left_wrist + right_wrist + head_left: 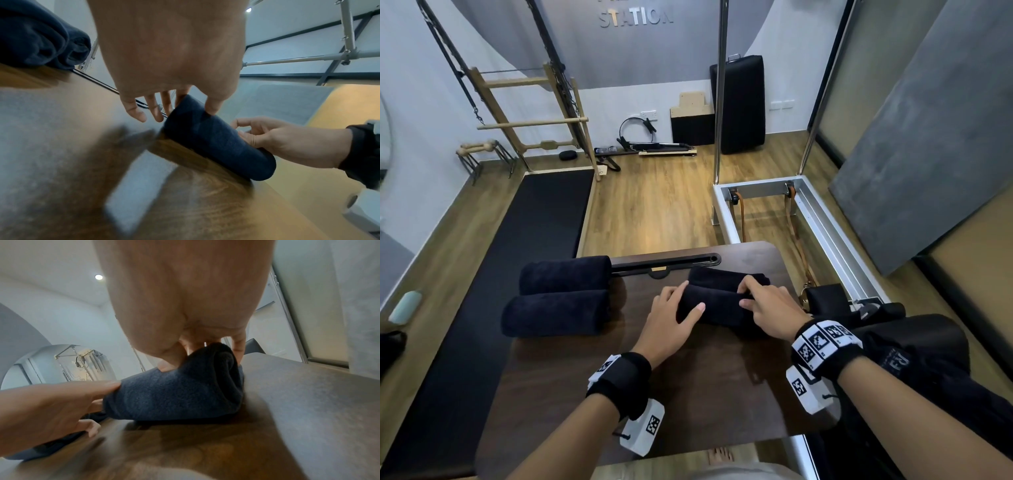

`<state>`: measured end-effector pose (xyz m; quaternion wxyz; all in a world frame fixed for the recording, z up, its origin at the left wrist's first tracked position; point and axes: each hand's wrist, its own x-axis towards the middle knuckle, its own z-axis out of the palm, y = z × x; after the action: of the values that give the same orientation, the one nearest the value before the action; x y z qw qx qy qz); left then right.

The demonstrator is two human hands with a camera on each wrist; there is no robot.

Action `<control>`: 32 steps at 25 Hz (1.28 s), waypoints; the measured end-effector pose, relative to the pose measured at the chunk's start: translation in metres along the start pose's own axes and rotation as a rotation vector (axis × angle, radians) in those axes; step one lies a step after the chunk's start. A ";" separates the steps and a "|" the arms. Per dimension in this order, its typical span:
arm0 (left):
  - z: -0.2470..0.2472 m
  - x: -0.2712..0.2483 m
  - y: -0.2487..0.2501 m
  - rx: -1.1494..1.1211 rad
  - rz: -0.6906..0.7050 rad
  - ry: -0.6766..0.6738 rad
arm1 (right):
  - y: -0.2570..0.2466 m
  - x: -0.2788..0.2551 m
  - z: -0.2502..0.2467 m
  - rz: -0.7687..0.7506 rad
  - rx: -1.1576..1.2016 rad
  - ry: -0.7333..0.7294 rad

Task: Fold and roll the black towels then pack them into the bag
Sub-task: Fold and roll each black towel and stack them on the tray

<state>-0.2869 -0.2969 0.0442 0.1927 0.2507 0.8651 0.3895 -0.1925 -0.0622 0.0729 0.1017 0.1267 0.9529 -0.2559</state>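
A black towel roll (717, 308) (216, 142) (174, 394) lies across the middle of the dark wooden table (688, 383), with a flat stretch of the same towel (726, 275) beyond it. My left hand (688, 298) (164, 113) rests on the roll's left end, fingers fairly straight and thumb on the near side. My right hand (744, 297) (205, 350) pinches the roll near its right end with curled fingers. Two finished black towel rolls (565, 274) (554, 313) lie side by side at the table's left edge. A black bag (914, 346) sits just right of the table.
A black slot with a handle (664, 263) runs along the table's far edge. A silver metal frame (822, 226) stands at the right behind the bag. A long black padded mat (517, 246) lies on the wooden floor to the left.
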 end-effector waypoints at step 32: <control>0.000 0.094 0.037 -0.224 -0.458 0.022 | 0.029 0.059 -0.010 0.054 0.000 0.052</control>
<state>-0.3516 -0.2210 0.0598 0.2930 0.0210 0.8529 0.4316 -0.2415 -0.0211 0.0526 0.0838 0.1591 0.9515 -0.2497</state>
